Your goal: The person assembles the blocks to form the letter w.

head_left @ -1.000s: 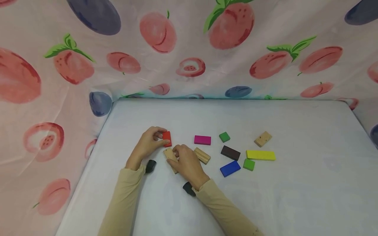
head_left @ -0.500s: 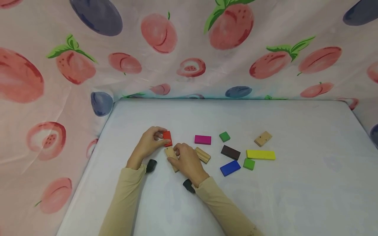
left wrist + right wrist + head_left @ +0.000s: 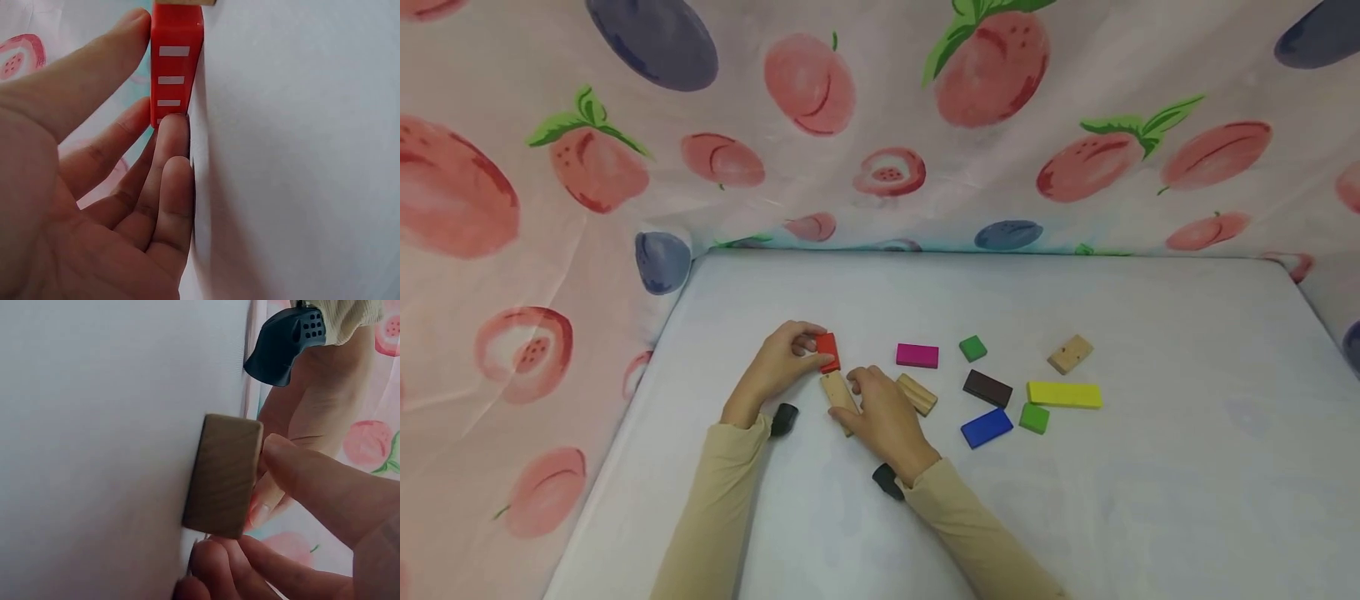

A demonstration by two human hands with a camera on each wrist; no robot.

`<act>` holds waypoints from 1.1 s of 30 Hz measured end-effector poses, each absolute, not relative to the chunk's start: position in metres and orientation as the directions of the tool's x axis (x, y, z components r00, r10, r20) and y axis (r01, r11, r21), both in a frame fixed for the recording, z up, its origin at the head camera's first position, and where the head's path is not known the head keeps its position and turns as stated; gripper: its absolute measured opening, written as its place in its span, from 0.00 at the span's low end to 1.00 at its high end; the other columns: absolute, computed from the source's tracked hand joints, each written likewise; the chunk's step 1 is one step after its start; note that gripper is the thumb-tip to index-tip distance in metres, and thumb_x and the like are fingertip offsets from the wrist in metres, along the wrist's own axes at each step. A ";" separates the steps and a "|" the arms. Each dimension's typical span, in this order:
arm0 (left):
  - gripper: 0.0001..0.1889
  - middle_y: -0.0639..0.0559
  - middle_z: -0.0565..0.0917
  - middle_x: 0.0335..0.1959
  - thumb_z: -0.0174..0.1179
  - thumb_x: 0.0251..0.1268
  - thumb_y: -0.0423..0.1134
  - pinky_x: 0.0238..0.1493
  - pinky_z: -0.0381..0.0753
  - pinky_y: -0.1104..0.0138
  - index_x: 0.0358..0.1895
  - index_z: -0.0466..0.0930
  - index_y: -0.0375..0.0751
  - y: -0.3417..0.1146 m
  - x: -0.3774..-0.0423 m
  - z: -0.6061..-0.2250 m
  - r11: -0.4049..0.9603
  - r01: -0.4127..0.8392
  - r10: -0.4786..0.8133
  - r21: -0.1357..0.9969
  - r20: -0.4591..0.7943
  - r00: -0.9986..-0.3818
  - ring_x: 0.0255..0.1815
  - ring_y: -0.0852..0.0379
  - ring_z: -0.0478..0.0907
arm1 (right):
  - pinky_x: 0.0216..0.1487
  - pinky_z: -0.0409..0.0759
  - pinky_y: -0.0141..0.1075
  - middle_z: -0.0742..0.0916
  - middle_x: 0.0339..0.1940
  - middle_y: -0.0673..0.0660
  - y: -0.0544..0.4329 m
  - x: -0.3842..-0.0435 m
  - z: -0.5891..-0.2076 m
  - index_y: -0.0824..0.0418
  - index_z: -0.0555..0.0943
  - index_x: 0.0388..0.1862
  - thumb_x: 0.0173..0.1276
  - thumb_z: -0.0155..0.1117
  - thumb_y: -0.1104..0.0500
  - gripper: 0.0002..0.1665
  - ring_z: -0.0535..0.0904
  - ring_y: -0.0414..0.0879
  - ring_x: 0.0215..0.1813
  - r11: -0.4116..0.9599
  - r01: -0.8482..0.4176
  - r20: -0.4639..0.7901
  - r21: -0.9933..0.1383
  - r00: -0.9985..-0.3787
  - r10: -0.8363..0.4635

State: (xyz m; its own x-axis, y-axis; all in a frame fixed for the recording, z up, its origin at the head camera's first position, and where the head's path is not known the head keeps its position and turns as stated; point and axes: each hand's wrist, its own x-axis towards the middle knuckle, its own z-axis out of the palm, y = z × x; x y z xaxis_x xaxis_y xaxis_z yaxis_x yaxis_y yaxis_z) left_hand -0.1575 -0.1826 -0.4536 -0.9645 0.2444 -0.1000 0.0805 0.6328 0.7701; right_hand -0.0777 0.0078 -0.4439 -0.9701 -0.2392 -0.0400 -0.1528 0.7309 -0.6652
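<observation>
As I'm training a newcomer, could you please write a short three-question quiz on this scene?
1. Which hand holds the red block?
2. True or false: the magenta block lies nearer the red block than the yellow block does.
3. In the head view, the small block just below the yellow block's left end is: A red, B green, C magenta.

Key: 1. The left hand. 2. True. 3. B.

A white-marked red block (image 3: pixel 829 345) lies just beyond an oblong wooden block (image 3: pixel 838 392).
</observation>
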 end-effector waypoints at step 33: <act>0.29 0.42 0.76 0.47 0.72 0.58 0.39 0.55 0.75 0.56 0.63 0.75 0.37 -0.184 -0.158 -0.457 0.598 0.169 0.332 0.783 -0.050 -0.942 0.47 0.48 0.74 | 0.42 0.82 0.35 0.82 0.41 0.57 0.002 -0.090 -0.446 0.66 0.78 0.55 0.65 0.72 0.51 0.27 0.80 0.46 0.41 0.690 -0.099 -0.082 -0.717 -0.971 -0.226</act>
